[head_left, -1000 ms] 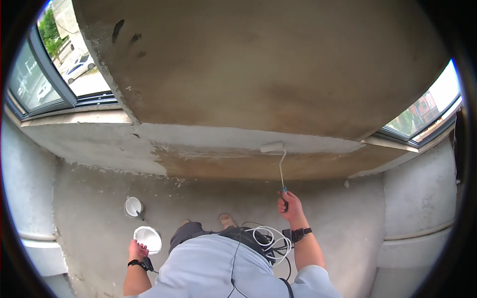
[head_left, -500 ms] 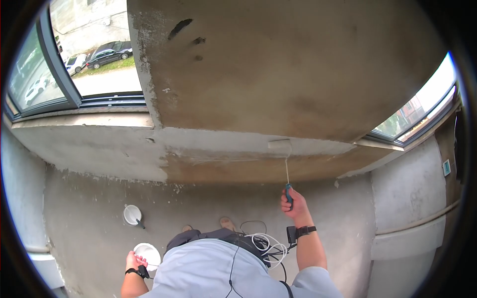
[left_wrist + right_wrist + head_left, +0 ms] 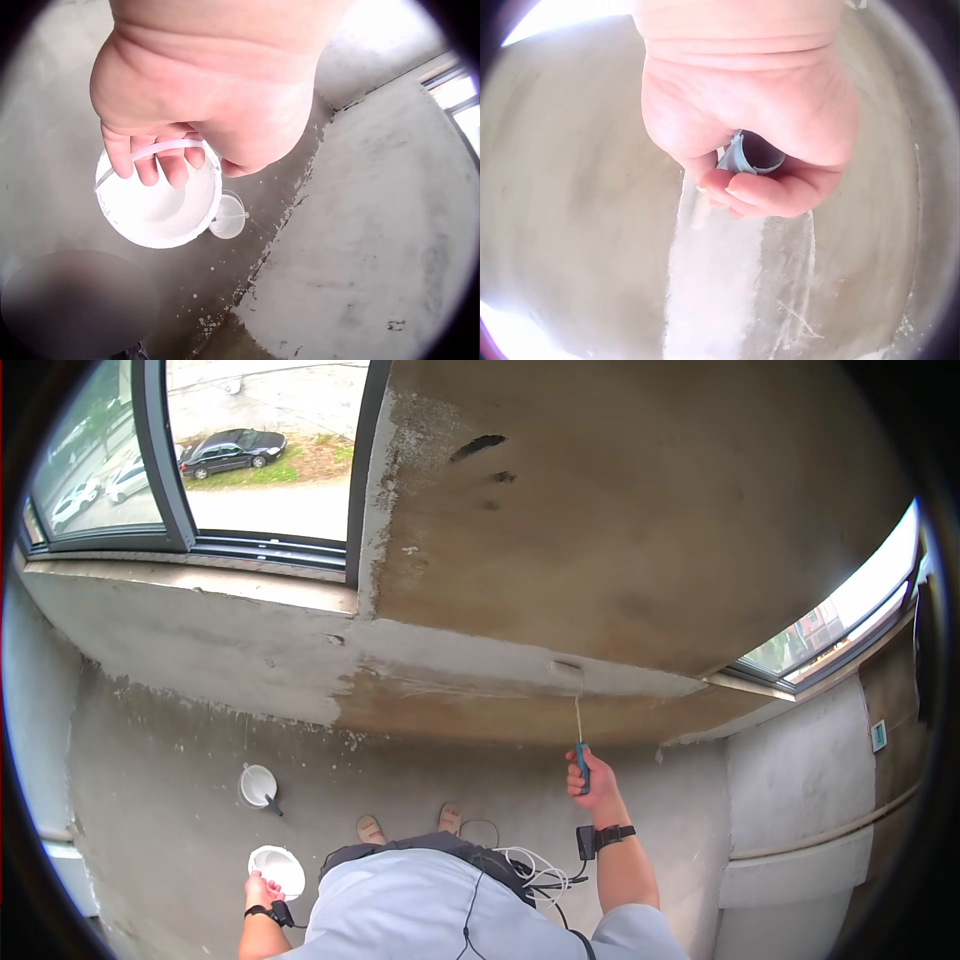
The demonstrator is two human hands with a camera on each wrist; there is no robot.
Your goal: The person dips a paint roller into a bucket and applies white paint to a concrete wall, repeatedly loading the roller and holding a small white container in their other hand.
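Bare concrete is surrounding you: your right hand point(image 3: 592, 778) is clenching the paint roller point(image 3: 571, 690) against the sill ledge point(image 3: 470, 650) below the windows point(image 3: 255, 470), while your left hand point(image 3: 258, 891) is hooking the white bucket point(image 3: 277, 869) above the floor point(image 3: 180, 760).

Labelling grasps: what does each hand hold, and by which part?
Right hand grips the roller by its blue handle. Left hand holds the bucket by its bail.

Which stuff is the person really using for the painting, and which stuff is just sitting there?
In use:
paint roller, gripped by the right hand, against the wall
white bucket, held by its handle in the left hand

Just lying about:
second white pot on the floor
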